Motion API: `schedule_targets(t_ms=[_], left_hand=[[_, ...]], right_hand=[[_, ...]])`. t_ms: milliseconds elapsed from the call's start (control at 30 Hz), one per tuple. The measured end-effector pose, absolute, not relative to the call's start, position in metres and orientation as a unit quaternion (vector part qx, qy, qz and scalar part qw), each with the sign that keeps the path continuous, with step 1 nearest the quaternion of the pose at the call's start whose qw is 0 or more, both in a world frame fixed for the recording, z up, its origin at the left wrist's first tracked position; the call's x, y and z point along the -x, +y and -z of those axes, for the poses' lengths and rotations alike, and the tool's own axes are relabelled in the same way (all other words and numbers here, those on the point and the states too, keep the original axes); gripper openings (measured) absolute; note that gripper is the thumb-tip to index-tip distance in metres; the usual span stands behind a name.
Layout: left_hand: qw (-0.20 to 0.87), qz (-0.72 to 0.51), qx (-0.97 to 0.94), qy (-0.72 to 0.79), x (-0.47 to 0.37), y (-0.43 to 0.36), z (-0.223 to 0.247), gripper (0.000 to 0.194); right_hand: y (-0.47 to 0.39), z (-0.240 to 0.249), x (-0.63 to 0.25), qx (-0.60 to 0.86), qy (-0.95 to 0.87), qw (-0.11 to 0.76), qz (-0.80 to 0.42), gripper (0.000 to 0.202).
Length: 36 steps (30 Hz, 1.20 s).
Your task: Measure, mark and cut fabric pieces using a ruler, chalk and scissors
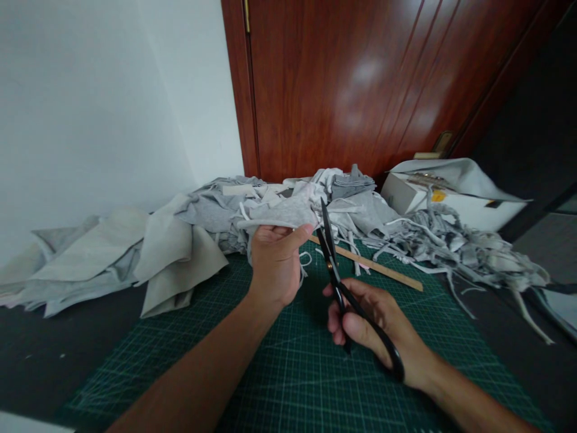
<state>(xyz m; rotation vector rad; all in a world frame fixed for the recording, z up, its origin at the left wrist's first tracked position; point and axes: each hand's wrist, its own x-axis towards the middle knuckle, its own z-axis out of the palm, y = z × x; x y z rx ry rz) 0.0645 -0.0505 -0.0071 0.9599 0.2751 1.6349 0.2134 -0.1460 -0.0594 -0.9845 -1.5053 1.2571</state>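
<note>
My left hand (pixel 277 264) pinches a light grey piece of fabric (pixel 288 211) between thumb and fingers, holding it up over the cutting mat. In my right hand (pixel 374 319) is a pair of black scissors (pixel 332 264), fingers and thumb through the handles. The blades point up and away from me, slightly parted, close to the right end of the fabric. Whether they touch its edge I cannot tell. A thin white strip (pixel 305 261) dangles just beyond my left hand.
The green cutting mat (pixel 293 373) lies beneath. A wooden ruler (pixel 378 269) rests on it. Fabric scraps (pixel 166 240) are heaped left and behind, and a tangle of cut strips (pixel 469 243) lies right. A white box (pixel 406 195) stands before the wooden door (pixel 360 78).
</note>
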Motion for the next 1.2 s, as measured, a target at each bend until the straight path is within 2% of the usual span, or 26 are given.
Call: schedule_targets(t_ms=[467,733,867,967,1200], left_hand=[[0.566,-0.691,-0.438,0.099,-0.065,-0.055,0.006,0.061],[0.420,-0.749,-0.498,0.120,-0.059,-0.036,0.017,0.058],[0.387,-0.754,-0.516,0.126,-0.058,-0.032,0.023,0.054],[0.394,-0.750,-0.516,0.128,-0.060,-0.035,0.022,0.055],[0.486,-0.736,-0.456,0.118,-0.057,-0.042,0.014,0.058]], right_hand=[[-0.145,0.065,-0.213,0.384,-0.609,0.475,-0.505,0.053],[-0.148,0.067,-0.211,0.376,-0.618,0.456,-0.519,0.053],[-0.148,0.066,-0.210,0.377,-0.620,0.450,-0.521,0.053],[-0.148,0.067,-0.210,0.378,-0.615,0.452,-0.524,0.050],[-0.147,0.072,-0.208,0.367,-0.607,0.474,-0.523,0.044]])
